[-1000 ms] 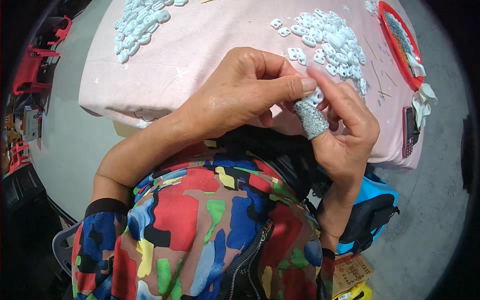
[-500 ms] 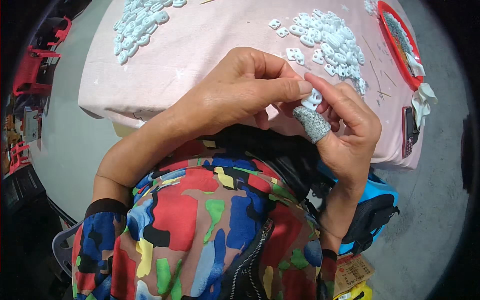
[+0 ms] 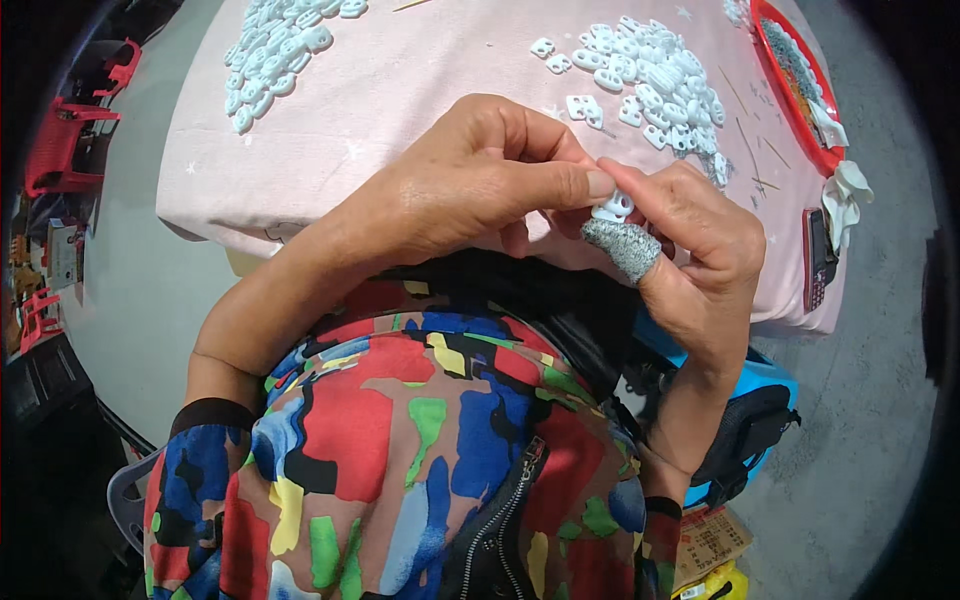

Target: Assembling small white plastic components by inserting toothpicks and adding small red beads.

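A small white two-hole plastic piece, which looks like a cord lock, is held between both hands above the near edge of the table. My left hand pinches it from the left with thumb and forefinger. From the right, my right hand closes on it, with the forefinger at its top and the thumb below. A grey speckled cover wraps that thumb. Fingers hide much of the piece. Just beyond the hands lies a heap of similar white pieces; a second heap is at the far left.
A pink cloth covers the table. Along its right side are a red tray with small grey and white parts, thin sticks, a crumpled white cloth and a phone. A blue-and-black bag sits below.
The white piece has shifted slightly left and tilted, and the right thumb now covers more of its lower end. My right forefinger has moved a little left; the left hand barely moved.
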A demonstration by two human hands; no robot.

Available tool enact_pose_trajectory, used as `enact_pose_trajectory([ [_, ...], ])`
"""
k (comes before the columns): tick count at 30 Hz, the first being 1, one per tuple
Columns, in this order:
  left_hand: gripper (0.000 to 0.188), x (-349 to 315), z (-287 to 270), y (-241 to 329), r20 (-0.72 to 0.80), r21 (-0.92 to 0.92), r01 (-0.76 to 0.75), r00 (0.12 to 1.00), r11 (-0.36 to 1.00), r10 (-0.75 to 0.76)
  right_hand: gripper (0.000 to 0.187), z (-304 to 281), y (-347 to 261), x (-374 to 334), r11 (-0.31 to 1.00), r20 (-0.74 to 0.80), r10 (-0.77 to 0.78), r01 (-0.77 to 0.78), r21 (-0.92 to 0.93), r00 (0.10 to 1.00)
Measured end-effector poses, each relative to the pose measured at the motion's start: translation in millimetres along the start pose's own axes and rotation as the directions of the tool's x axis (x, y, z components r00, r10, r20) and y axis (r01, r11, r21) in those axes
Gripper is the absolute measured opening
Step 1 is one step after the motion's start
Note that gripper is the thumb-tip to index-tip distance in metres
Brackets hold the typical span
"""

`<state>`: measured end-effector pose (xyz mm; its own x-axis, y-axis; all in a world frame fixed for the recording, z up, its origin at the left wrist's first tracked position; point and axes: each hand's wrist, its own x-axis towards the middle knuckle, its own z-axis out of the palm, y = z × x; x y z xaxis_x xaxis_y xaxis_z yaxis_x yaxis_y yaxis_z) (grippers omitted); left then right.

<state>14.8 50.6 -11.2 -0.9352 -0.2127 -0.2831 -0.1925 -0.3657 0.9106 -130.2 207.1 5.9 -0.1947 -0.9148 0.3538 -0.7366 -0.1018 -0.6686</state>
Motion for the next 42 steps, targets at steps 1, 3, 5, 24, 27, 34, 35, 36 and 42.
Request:
enact_pose_trajectory([
  [1,0.022,-0.4,-0.1,0.1,-0.001,-0.007,0.007,1.0,1.0,-0.007,0.043,0.3,0.4,0.0,1.0,0.002,-0.002,0.002,0.0,1.0],
  [3,0.023,-0.1,-0.3,-0.8,-0.003,-0.01,-0.004,1.0,1.0,0.004,0.043,0.9,-0.8,0.6,1.0,0.003,-0.005,0.005,-0.001,1.0],
  [5,0.023,-0.5,0.9,-0.8,-0.006,-0.015,-0.015,1.0,1.0,0.014,0.044,3.9,-6.2,0.1,0.994,-0.038,0.105,-0.103,0.04,0.994],
  [24,0.022,-0.1,1.1,-1.9,-0.012,0.019,-0.034,0.999,0.999,0.034,0.044,4.7,-2.9,-1.3,0.999,-0.038,0.032,-0.033,-0.019,0.999],
  [27,0.022,-0.7,1.4,1.3,-0.005,0.018,-0.018,1.0,1.0,0.018,0.044,3.2,-3.4,0.6,0.999,-0.037,0.006,-0.008,-0.049,0.999],
  [34,0.021,-3.2,4.3,-0.8,-0.02,0.015,-0.057,0.998,0.998,0.058,0.044,4.9,-5.1,0.8,0.993,-0.034,-0.02,0.016,-0.121,0.999],
  [35,0.021,-2.6,3.9,-1.8,-0.02,0.015,-0.057,0.998,0.998,0.058,0.044,5.5,-4.5,1.3,0.99,-0.041,-0.03,0.024,-0.139,0.999],
  [36,0.02,-2.0,3.3,-3.4,-0.027,0.023,-0.063,0.998,0.998,0.064,0.044,5.3,-3.9,1.4,0.99,-0.04,-0.03,0.025,-0.139,0.999],
  [42,0.019,-2.6,3.9,-1.7,-0.028,0.026,-0.056,0.998,0.998,0.057,0.041,4.4,-3.2,2.7,0.985,-0.016,-0.083,0.08,-0.154,0.996],
])
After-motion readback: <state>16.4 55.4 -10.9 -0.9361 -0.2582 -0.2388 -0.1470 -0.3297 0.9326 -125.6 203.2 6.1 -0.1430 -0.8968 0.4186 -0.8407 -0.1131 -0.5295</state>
